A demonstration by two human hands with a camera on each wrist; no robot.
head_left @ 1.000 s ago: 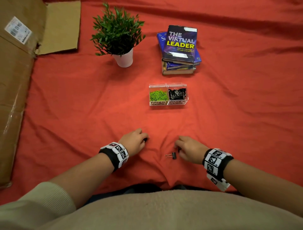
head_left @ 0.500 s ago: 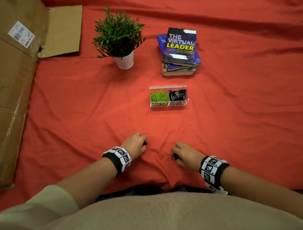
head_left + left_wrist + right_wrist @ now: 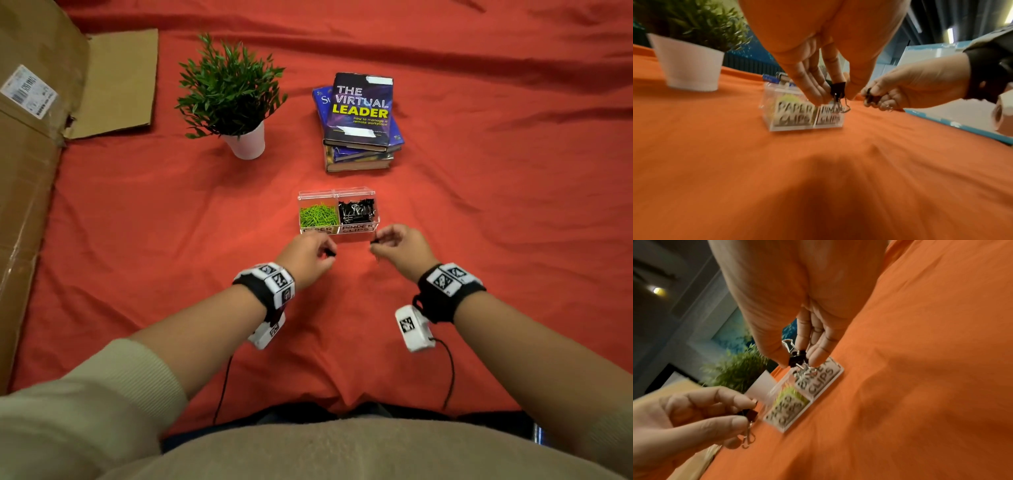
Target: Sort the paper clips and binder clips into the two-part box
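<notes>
Red cloth [image 3: 137, 222], one two-part box [image 3: 356, 229], two hands' fingers each pinching one binder clip: left binder clip [image 3: 837, 91], right binder clip [image 3: 797, 359].

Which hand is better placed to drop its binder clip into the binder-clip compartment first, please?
Right. The right hand pinches its binder clip just before the binder-clip compartment; the left hand sits before the paper-clip side.

both hands [image 3: 310, 255] [image 3: 400, 248] lifted off the cloth [image 3: 479, 240], each seemingly carrying a binder clip [image 3: 837, 90] [image 3: 797, 359], now near the box [image 3: 337, 230]
</notes>
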